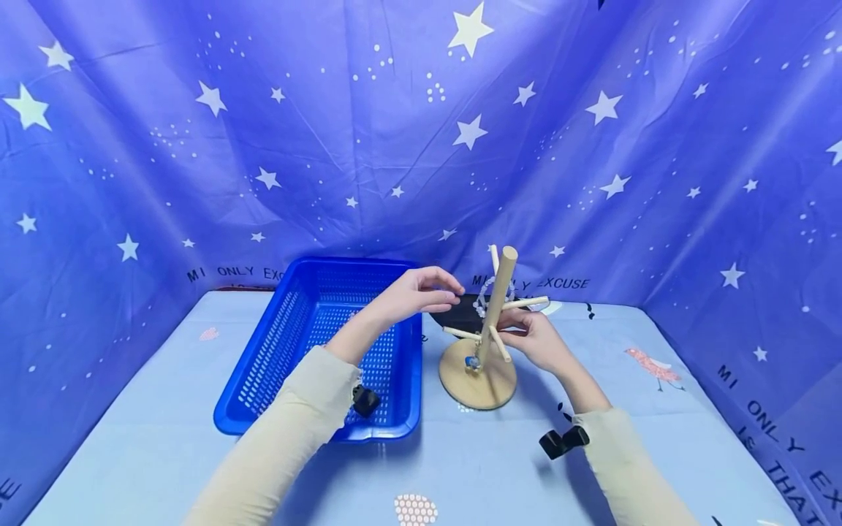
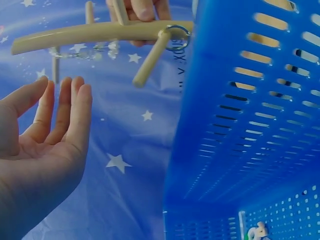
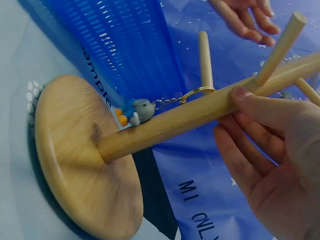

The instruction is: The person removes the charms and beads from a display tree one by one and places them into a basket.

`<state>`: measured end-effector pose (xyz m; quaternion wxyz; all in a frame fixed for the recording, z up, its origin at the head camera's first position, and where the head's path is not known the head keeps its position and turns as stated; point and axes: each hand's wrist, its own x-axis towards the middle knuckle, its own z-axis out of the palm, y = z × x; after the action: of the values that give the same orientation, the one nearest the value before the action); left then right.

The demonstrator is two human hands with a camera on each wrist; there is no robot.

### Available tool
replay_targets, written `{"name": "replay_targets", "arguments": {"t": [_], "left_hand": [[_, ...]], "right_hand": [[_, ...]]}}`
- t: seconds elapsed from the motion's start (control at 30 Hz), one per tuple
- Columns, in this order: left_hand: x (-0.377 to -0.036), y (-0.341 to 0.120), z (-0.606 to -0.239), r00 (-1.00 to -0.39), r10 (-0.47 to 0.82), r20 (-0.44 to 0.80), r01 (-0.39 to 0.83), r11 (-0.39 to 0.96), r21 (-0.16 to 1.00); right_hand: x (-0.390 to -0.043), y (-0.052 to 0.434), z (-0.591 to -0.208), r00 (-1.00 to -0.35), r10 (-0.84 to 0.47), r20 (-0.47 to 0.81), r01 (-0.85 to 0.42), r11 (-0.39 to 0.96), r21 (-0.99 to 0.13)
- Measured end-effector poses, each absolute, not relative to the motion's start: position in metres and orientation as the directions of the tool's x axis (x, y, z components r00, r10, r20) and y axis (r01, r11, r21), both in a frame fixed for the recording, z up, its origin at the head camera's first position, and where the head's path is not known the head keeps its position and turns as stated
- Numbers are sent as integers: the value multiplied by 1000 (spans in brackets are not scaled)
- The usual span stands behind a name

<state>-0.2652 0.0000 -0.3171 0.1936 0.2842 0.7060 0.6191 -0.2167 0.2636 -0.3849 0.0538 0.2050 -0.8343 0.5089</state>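
A wooden stand (image 1: 501, 288) with several pegs and a round base (image 3: 75, 165) stands right of the blue basket. My right hand (image 1: 534, 342) holds its post, thumb on one side and fingers behind, as the right wrist view shows. A bracelet of clear beads (image 1: 482, 305) hangs from a peg on the far side. From a lower peg, a keychain with a small blue-and-grey figure (image 3: 144, 110) hangs by its metal ring (image 2: 178, 38). My left hand (image 1: 421, 292) is left of the post, near the bracelet, fingers loosely bent and holding nothing.
The blue perforated basket (image 1: 230, 420) sits on the left of the light blue tablecloth (image 1: 526, 475), beneath my left forearm. A small white item (image 2: 258, 231) lies inside it. A blue curtain with stars (image 1: 395, 131) surrounds the table at the back and sides.
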Motion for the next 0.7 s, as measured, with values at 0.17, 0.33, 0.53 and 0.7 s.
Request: {"name": "replay_targets", "arguments": {"t": [0.17, 0.33, 0.53, 0.7], "left_hand": [[-268, 10, -329, -759, 651, 3, 111, 125, 986], [-274, 20, -338, -743, 668, -45, 75, 149, 986], [-278, 30, -345, -710, 699, -78, 72, 182, 981], [-279, 36, -351, -670, 736, -90, 145, 248, 958]], "right_hand": [[-215, 267, -389, -910, -303, 285, -386, 362, -848], [-215, 268, -389, -915, -294, 278, -376, 364, -852], [-216, 270, -386, -917, -281, 283, -377, 375, -847], [-215, 277, -382, -927, -236, 292, -365, 385, -847]]}}
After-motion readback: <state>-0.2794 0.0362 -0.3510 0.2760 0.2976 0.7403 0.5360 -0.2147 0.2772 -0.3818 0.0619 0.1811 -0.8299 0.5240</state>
